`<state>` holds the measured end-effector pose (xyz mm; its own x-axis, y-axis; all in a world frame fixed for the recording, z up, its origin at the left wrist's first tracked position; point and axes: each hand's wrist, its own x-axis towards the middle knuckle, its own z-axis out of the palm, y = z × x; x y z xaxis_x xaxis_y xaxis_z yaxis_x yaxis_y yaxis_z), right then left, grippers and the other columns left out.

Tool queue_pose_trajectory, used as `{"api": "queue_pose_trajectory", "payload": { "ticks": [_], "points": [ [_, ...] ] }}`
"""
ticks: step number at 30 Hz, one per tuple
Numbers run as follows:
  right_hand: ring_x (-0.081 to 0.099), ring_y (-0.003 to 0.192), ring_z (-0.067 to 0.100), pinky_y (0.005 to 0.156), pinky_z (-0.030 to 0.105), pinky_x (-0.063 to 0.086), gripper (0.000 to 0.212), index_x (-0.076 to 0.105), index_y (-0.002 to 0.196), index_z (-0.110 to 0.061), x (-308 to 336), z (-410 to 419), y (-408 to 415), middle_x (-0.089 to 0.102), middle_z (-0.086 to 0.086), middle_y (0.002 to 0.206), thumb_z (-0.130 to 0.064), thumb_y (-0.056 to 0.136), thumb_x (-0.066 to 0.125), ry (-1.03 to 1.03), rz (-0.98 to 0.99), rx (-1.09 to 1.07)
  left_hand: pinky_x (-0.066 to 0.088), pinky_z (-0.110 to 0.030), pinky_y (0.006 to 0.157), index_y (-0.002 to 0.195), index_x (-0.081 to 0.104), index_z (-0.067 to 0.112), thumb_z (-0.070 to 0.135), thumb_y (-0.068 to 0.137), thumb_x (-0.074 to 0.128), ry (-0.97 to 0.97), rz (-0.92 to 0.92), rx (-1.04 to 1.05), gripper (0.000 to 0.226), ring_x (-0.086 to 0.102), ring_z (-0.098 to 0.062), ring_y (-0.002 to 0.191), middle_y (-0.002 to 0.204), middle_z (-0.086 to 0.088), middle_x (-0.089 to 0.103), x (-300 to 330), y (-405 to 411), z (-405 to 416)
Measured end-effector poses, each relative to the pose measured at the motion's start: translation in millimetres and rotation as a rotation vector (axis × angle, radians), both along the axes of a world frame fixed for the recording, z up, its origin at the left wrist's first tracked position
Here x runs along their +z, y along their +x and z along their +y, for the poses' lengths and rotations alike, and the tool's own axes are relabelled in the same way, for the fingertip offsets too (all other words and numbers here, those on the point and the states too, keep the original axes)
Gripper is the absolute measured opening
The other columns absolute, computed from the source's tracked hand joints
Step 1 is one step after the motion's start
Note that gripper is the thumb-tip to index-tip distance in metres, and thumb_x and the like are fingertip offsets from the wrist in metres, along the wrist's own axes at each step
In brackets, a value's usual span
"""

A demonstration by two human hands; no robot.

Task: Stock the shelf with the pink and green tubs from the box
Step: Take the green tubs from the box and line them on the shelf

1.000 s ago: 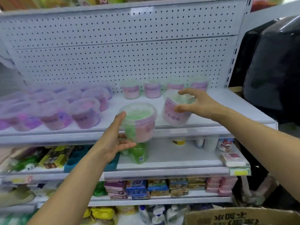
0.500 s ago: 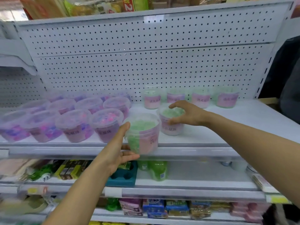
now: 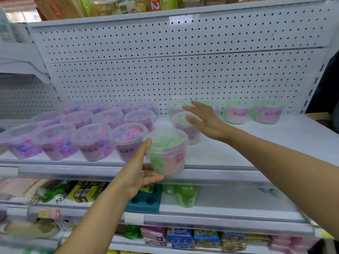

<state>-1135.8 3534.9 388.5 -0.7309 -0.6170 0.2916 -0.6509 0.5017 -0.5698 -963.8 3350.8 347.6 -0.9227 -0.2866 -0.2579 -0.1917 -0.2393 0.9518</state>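
Step in hand: placing — the left hand (image 3: 135, 173) carries a green tub (image 3: 167, 151) at the front lip of the shelf (image 3: 266, 143), not yet set down.
Left fingers: closed round that tub, thumb up its side, fingers under the base.
Right hand (image 3: 205, 120): fingers spread wide and empty, hovering just over a second green tub (image 3: 185, 125) that stands on the shelf; whether it touches the lid I cannot tell.
Next move, as I judge it: slide the held tub in over the lip and seat it flat in front of the second one, beside the purple tubs (image 3: 91, 140).
Materials: tubs of thin clear plastic, round and tapering downward, snap lids, pink paper labels — green beads inside.
Shelf: smooth white metal, perforated back panel (image 3: 174, 70).
Rear row: more green tubs (image 3: 236, 112) against the panel.
Box: out of view.
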Motion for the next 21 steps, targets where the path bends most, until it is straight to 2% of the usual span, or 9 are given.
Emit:
{"api": "queue_pose_trajectory", "payload": {
  "ticks": [2, 5, 8, 11, 14, 16, 17, 19, 21],
  "points": [
    [0.01, 0.143, 0.0, 0.118, 0.036, 0.012, 0.045, 0.04, 0.139, -0.046, 8.2, 12.1, 27.4, 0.023, -0.022, 0.154, -0.056, 0.095, 0.038, -0.205, -0.087, 0.09, 0.057, -0.044, 0.083, 0.125, 0.054, 0.029, 0.062, 0.081, 0.056, -0.003, 0.003, -0.011, 0.055, 0.065, -0.034, 0.094, 0.114, -0.016, 0.057, 0.6, -1.6, -0.1],
    [0.018, 0.139, -0.009, 0.113, 0.026, 0.019, 0.052, 0.045, 0.133, -0.052, 8.3, 30.3, 62.9, 0.031, -0.031, 0.147, -0.058, 0.084, 0.059, -0.126, -0.048, 0.235, 0.058, -0.044, 0.078, 0.119, 0.06, 0.023, 0.063, 0.08, 0.057, 0.031, -0.012, -0.055, 0.056, 0.065, -0.036, 0.096, 0.116, -0.016, 0.059, 6.7, -10.2, 7.3],
    [0.037, 0.131, -0.006, 0.108, 0.019, 0.033, 0.046, 0.059, 0.126, -0.038, 2.3, 47.2, 68.8, 0.048, -0.024, 0.138, -0.039, 0.082, 0.071, -0.154, 0.066, 0.199, 0.058, -0.042, 0.074, 0.12, 0.062, 0.016, 0.066, 0.08, 0.055, 0.045, -0.045, -0.134, 0.065, 0.067, -0.037, 0.093, 0.114, -0.022, 0.061, 14.2, -25.3, 22.2],
    [0.053, 0.118, -0.002, 0.102, 0.024, 0.044, 0.035, 0.068, 0.116, -0.025, 0.1, 67.0, 59.5, 0.062, -0.017, 0.124, -0.029, 0.081, 0.073, -0.269, 0.05, 0.098, 0.059, -0.043, 0.077, 0.117, 0.06, 0.014, 0.07, 0.082, 0.049, -0.057, -0.09, -0.271, 0.067, 0.07, -0.039, 0.089, 0.109, -0.026, 0.065, 27.9, -36.5, 34.2],
    [0.057, 0.115, 0.006, 0.102, 0.035, 0.047, 0.033, 0.07, 0.11, -0.028, -9.0, 89.7, 46.2, 0.065, -0.013, 0.118, -0.03, 0.078, 0.076, -0.374, 0.0, -0.034, 0.059, -0.041, 0.078, 0.115, 0.057, 0.017, 0.064, 0.088, 0.048, -0.372, -0.008, -0.182, 0.055, 0.071, -0.033, 0.086, 0.104, -0.013, 0.068, 42.9, -48.4, 38.2],
    [0.053, 0.118, 0.008, 0.102, 0.039, 0.045, 0.032, 0.069, 0.11, -0.029, -17.4, 103.0, 36.8, 0.064, -0.016, 0.119, -0.032, 0.079, 0.075, -0.32, 0.123, -0.139, 0.057, -0.042, 0.084, 0.114, 0.059, 0.016, 0.053, 0.092, 0.051, -0.586, 0.168, 0.023, 0.044, 0.067, -0.027, 0.094, 0.103, -0.003, 0.067, 41.4, -63.5, 40.0],
    [0.05, 0.12, 0.009, 0.103, 0.039, 0.043, 0.032, 0.069, 0.11, -0.028, -20.9, 108.2, 33.2, 0.063, -0.018, 0.12, -0.033, 0.079, 0.074, -0.264, 0.193, -0.183, 0.052, -0.038, 0.089, 0.114, 0.06, 0.018, 0.047, 0.092, 0.052, -0.765, 0.26, 0.078, 0.038, 0.063, -0.023, 0.1, 0.107, 0.001, 0.065, 36.8, -72.5, 41.0],
    [0.046, 0.122, 0.01, 0.104, 0.038, 0.041, 0.033, 0.069, 0.111, -0.026, -27.9, 115.0, 26.9, 0.06, -0.02, 0.12, -0.032, 0.079, 0.075, -0.175, 0.287, -0.251, 0.038, -0.028, 0.095, 0.124, 0.056, 0.018, 0.037, 0.094, 0.054, -1.14, 0.366, 0.026, 0.035, 0.051, -0.019, 0.116, 0.126, 0.0, 0.057, 23.6, -90.7, 41.3],
    [0.046, 0.124, 0.011, 0.102, 0.036, 0.041, 0.035, 0.07, 0.111, -0.024, -35.7, 117.4, 22.5, 0.061, -0.02, 0.117, -0.03, 0.077, 0.077, -0.124, 0.339, -0.314, 0.032, -0.027, 0.1, 0.134, 0.051, 0.018, 0.032, 0.094, 0.056, -1.367, 0.395, -0.108, 0.043, 0.042, -0.02, 0.129, 0.14, -0.001, 0.048, 11.4, -108.3, 33.9]
  ]
}}
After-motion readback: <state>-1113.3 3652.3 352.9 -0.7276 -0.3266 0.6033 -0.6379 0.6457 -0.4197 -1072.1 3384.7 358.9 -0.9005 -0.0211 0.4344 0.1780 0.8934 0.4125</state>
